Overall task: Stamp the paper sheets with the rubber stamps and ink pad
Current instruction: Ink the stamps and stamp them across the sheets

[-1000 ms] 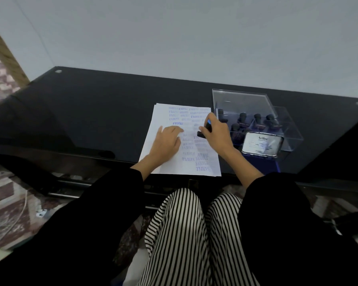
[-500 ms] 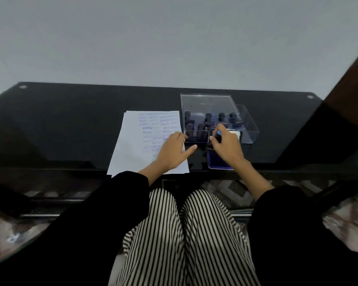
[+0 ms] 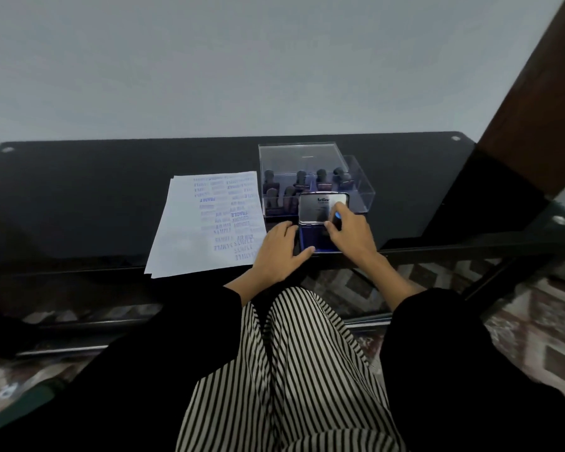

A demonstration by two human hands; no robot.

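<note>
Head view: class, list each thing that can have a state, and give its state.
Ink pad: open, lid raised.
Stamp: gripped in right hand, down at the pad; contact hidden.
Left hand: fingers relaxed, resting at the pad's left edge.
Sheets: stacked flat, top one partly covered with blue prints.
Box: holds other stamps, standing upright.

A black glass tabletop [image 3: 95,197] stands against a plain grey wall [image 3: 242,60]. A dark wooden post [image 3: 535,102] rises beyond its right edge. Patterned floor [image 3: 552,321] lies beneath.
</note>
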